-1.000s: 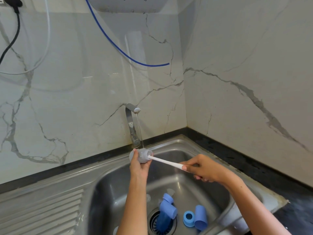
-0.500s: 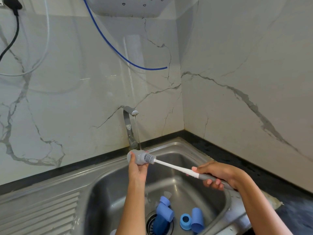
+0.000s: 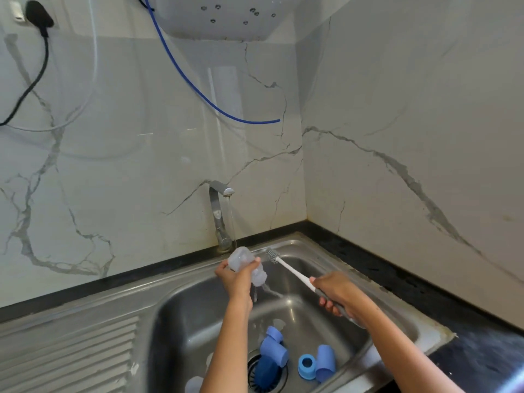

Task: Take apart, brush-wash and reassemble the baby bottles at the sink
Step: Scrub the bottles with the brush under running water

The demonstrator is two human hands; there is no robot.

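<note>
Two bare forearms, no sleeves, each grip ungloved

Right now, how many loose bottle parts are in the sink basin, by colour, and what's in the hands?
Light blue parts in the sink: 4
Clear bottle, left hand: 1
Bottle brush, right hand: 1
Total: 6

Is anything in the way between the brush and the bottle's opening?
Nothing visible. The brush head sits in open air beside the clear bottle, which the left hand holds tipped, mouth down, draining. The right hand grips the handle.
</note>
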